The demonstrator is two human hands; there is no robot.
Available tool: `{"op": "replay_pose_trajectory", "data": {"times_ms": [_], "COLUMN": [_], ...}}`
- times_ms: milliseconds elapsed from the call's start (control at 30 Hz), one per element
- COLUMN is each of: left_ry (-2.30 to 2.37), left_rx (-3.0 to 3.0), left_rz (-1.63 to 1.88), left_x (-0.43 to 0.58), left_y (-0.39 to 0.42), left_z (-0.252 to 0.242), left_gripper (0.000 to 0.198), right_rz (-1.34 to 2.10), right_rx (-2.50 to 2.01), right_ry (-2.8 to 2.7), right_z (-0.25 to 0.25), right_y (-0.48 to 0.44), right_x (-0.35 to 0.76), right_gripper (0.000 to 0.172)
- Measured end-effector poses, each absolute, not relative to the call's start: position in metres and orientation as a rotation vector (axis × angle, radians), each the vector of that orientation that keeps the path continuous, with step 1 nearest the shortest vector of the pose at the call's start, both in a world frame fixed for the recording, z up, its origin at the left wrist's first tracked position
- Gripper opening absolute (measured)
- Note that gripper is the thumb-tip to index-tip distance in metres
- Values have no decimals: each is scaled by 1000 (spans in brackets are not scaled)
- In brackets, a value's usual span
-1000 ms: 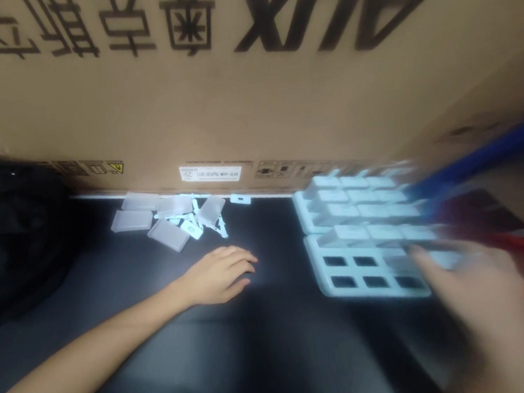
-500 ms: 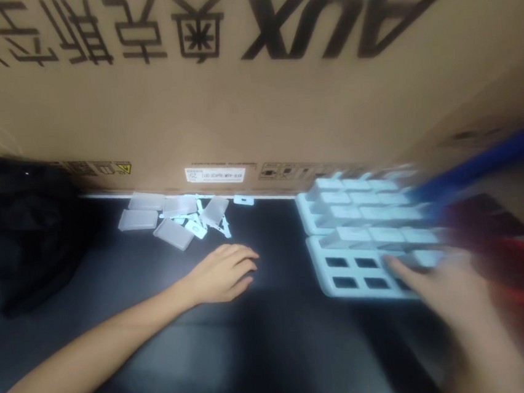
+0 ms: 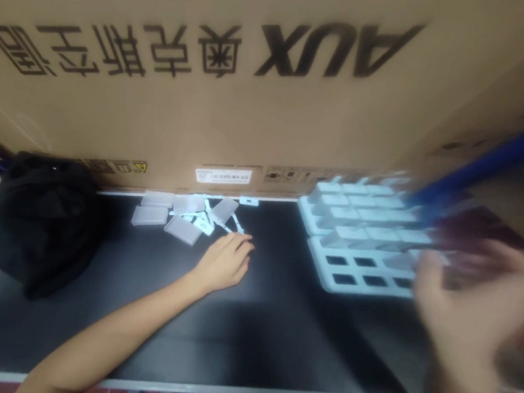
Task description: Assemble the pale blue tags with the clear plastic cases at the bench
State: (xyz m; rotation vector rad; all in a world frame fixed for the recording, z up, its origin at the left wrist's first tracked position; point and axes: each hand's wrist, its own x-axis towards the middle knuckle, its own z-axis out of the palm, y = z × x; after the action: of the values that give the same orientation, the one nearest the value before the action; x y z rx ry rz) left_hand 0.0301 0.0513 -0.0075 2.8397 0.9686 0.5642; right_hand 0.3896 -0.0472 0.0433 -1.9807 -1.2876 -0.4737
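My left hand (image 3: 226, 263) rests palm down on the black table, fingers loosely stretched and nothing in them. Just beyond its fingertips lies a loose pile of translucent flat plastic covers (image 3: 183, 230) and small light-blue plastic pieces (image 3: 204, 225). To the right are two light-blue trays (image 3: 317, 262) with rectangular openings; blocky light-blue pieces (image 3: 349, 237) stand in many of them, and several openings at the near left show dark. Over the near tray's right end is my right hand (image 3: 481, 305), blurred by motion, its thumb and fingers spread apart.
A large cardboard box (image 3: 254, 117) with upside-down lettering stands along the table's back edge. At the left sits a black bag (image 3: 46, 223). A blue bar (image 3: 486, 165) slants in at the right, above a blurred red area. The table's front edge (image 3: 206, 384) runs below my left arm.
My right hand has shifted right along the near tray and its fingers have spread. My left hand stays on the table, now nearer the pile in view. The camera view has turned slightly.
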Motion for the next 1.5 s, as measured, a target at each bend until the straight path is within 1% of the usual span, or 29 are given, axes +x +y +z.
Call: {"op": "replay_pose_trajectory", "data": {"times_ms": [33, 67, 100, 133, 167, 233, 300, 367, 533, 733, 800, 900, 1000, 1067, 1200, 1400, 1467, 1500], "left_ry": [905, 848, 814, 817, 861, 1018, 1136, 1132, 1030, 877, 1006, 1310, 1421, 1445, 1537, 1596, 1540, 1481], "left_rx": [2854, 2872, 2891, 2906, 2914, 2909, 2893, 2900, 2913, 3028, 3026, 2950, 2915, 2901, 2818, 2736, 2686, 2665], "left_rz": [548, 533, 527, 538, 564, 638, 688, 695, 683, 602, 537, 502, 487, 457, 436, 474, 565, 663], "left_x": [30, 30, 30, 30, 30, 29, 28, 28, 29, 13, -2, -20, -21, -13, 10, 20, 19, 18], "left_y": [51, 51, 51, 51, 50, 50, 51, 52, 53, 67, 78, 93, 100, 102, 102, 104, 106, 106], "left_z": [-7, -7, -7, -7, -7, -8, -11, -14, -19, 10, 24, 37, 37, 33, 25, 24, 23, 22], "left_gripper": [26, 25, 25, 25, 24, 23, 23, 26, 32, 23, 21, 26, 42, 48, 42, 28, 28, 30], "right_rz": [-479, -429, -326, -236, -144, -24, 21, 32, 11, -37, -46, -55, -83, -116, -118, -27, 15, 45], "right_rx": [-1881, -1753, -1648, -1559, -1506, -1519, -1621, -1701, -1799, -1986, -2015, -2036, -2036, -1998, -1797, -1611, -1569, -1540], "right_ry": [-1380, -1557, -1737, -1890, -2040, -2254, -2386, -2457, -2451, -2383, -2375, -2353, -2284, -2223, -2143, -2073, -2045, -2021], "right_z": [48, 52, 53, 51, 48, 38, 28, 23, 20, 19, 19, 20, 20, 21, 24, 29, 28, 29], "right_y": [-40, -30, -17, -1, 17, 54, 86, 107, 115, 95, 90, 83, 75, 69, 54, 33, 29, 28], "right_x": [370, 350, 330, 311, 293, 265, 248, 240, 240, 257, 263, 269, 270, 270, 268, 261, 260, 259], "right_gripper": [58, 45, 36, 33, 34, 44, 53, 56, 36, 25, 23, 18, 21, 22, 14, 14, 14, 13]}}
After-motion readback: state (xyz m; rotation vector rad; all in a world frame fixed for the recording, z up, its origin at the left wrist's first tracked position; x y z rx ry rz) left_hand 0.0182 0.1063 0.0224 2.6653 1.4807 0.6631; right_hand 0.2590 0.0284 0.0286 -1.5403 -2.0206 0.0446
